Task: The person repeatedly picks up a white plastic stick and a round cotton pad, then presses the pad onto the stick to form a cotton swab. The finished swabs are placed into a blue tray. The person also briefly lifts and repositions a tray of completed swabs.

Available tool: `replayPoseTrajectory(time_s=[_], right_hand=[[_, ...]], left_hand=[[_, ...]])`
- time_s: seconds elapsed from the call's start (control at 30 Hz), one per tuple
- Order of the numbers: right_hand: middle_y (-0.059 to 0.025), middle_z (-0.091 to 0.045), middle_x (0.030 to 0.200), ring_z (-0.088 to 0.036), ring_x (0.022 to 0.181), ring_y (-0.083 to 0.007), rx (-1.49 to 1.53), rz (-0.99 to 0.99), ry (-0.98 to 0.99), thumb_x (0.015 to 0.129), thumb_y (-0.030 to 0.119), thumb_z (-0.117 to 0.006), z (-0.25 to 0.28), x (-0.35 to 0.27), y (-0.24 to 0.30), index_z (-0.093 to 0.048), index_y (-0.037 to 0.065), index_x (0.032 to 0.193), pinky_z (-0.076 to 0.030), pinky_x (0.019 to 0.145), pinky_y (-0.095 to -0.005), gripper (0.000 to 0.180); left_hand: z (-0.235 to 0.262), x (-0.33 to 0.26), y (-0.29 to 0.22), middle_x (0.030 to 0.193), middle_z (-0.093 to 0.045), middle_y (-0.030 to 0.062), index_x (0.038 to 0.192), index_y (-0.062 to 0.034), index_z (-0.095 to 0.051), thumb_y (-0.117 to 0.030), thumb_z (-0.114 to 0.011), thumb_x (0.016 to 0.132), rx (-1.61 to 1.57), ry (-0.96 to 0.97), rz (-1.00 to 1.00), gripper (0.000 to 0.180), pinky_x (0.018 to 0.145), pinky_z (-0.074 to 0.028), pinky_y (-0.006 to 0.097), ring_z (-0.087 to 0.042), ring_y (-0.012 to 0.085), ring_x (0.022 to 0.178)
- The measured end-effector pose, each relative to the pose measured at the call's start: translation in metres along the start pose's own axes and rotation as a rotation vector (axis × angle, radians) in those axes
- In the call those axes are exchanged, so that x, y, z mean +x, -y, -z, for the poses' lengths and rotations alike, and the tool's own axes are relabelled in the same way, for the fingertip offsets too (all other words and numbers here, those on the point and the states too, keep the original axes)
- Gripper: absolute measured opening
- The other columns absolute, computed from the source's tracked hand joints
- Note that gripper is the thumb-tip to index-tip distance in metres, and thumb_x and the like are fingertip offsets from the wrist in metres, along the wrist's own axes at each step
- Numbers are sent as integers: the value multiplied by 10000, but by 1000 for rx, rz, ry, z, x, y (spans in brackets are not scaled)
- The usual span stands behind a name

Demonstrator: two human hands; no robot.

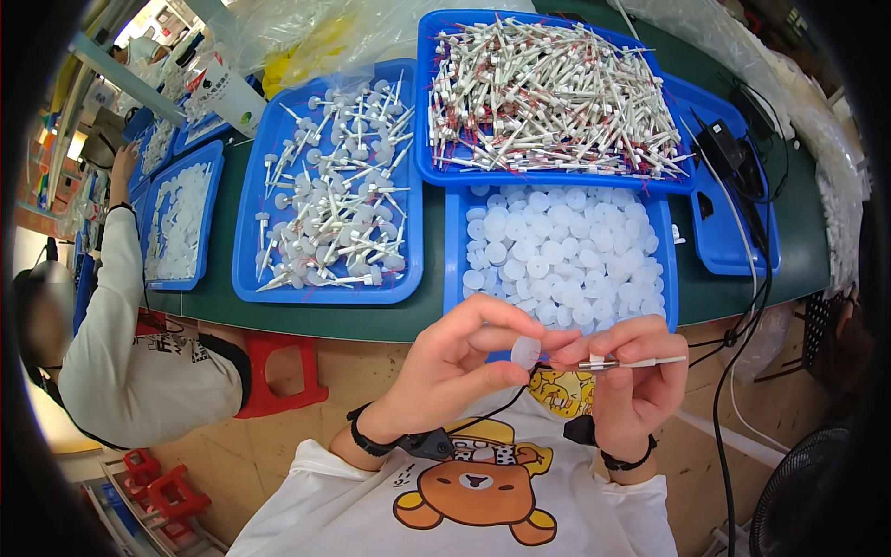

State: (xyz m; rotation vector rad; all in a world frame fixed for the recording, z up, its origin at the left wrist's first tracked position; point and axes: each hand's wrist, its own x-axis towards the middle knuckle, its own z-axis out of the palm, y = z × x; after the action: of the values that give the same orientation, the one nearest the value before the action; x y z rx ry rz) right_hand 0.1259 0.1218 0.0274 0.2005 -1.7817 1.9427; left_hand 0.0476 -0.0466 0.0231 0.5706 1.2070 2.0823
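My left hand is closed in a pinch on a translucent white plastic disc, its thumb below and a finger above. Close beside it, my right hand is shut on a slim white rod-shaped part with a shiny metal section. Thin wires appear to run from the rod toward the disc; I cannot tell whether they pass into it. Just beyond my hands, a blue tray holds many similar loose discs. Above it, another blue tray is heaped with white rods with red wires.
At left, a blue tray holds rods joined to discs. A blue tray with a black power adapter lies at right, with cables hanging off the green table. A co-worker works at far left, near a red stool.
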Motion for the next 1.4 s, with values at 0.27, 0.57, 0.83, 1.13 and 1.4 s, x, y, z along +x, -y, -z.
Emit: replayPoseTrajectory(time_s=[0.27, 0.57, 0.83, 1.13, 1.4], right_hand=[[-143, -503, 1009, -687, 854, -282, -38, -16, -21, 1005, 113, -514, 2, 1, 0, -408, 10, 1060, -618, 769, -466, 158], [-192, -595, 1102, -702, 944, -326, -258, 184, 196, 819, -126, -674, 11, 1, 4, -551, 0, 1086, -601, 789, -355, 320], [-94, -680, 905, -645, 720, -239, -461, 220, 179, 679, -36, -830, 15, 10, 6, -686, 29, 963, -486, 569, -290, 325], [-78, -610, 735, -549, 588, -206, -919, 518, 360, 705, 16, -809, 16, 19, 21, -678, -86, 969, -412, 475, -294, 311], [-89, -590, 691, -530, 547, -186, -624, 57, 313, 780, -13, -746, 15, 10, 19, -687, -52, 922, -390, 471, -278, 159]], left_hand=[[14, -2, 8, 1295, -590, 156, 1234, 30, -475, 92, -574, 922, 49, 134, -69, 333, 931, -494, 277, -558, 203, 1248], [4, 4, 4, 1220, -624, 259, 1152, 46, -539, -36, -679, 893, 166, 37, -35, 305, 992, -487, 442, -602, 350, 1191], [9, 5, 14, 1104, -676, 113, 1099, 1, -690, 56, -767, 741, 202, -8, -210, 370, 859, -484, 318, -605, 199, 996], [4, 3, 4, 994, -694, 80, 1061, -22, -738, 32, -813, 689, 446, -73, -298, 382, 731, -512, 295, -630, 183, 866], [2, 3, 5, 952, -693, 82, 1041, 8, -735, 0, -809, 698, 642, -42, -520, 351, 709, -530, 325, -659, 203, 817]])
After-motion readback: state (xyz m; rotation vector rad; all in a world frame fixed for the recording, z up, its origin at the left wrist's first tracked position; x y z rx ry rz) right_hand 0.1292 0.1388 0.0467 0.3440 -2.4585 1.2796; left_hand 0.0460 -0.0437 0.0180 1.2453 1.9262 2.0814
